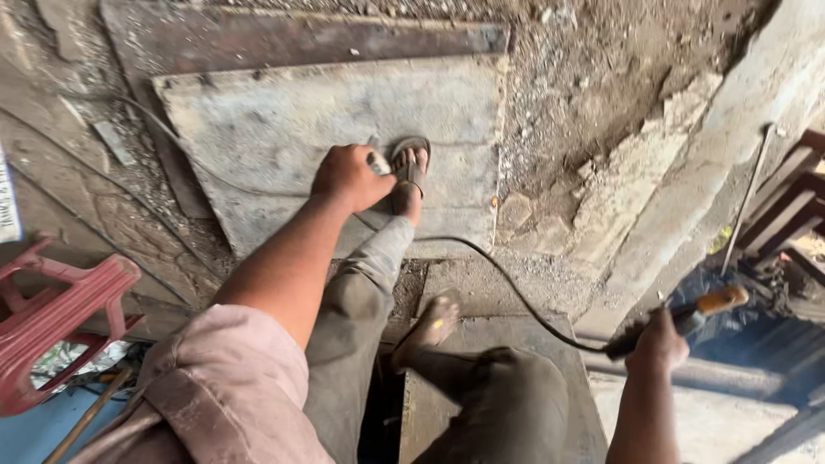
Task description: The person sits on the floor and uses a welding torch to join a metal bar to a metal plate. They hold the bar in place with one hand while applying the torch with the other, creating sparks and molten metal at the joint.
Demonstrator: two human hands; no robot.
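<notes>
My left hand (348, 176) is closed around a small pale object, only partly visible, held over a grey metal plate (275, 129) on the ground. My sandalled foot (410, 172) rests on that plate just right of the hand. At the lower right, my right hand (660, 339) grips a welding electrode holder (696, 316) with an orange tip. Its black cable (507, 275) runs left across the ground toward my legs. My other foot (434, 322) stands on a lower metal sheet (550, 344).
A red plastic chair (51, 314) stands at the left edge. A longer rusty plate (284, 34) lies behind the grey one. Dirt and broken stone (619, 172) cover the ground to the right. A thin rod (743, 202) leans on a concrete ledge beside a dark metal frame (786, 206).
</notes>
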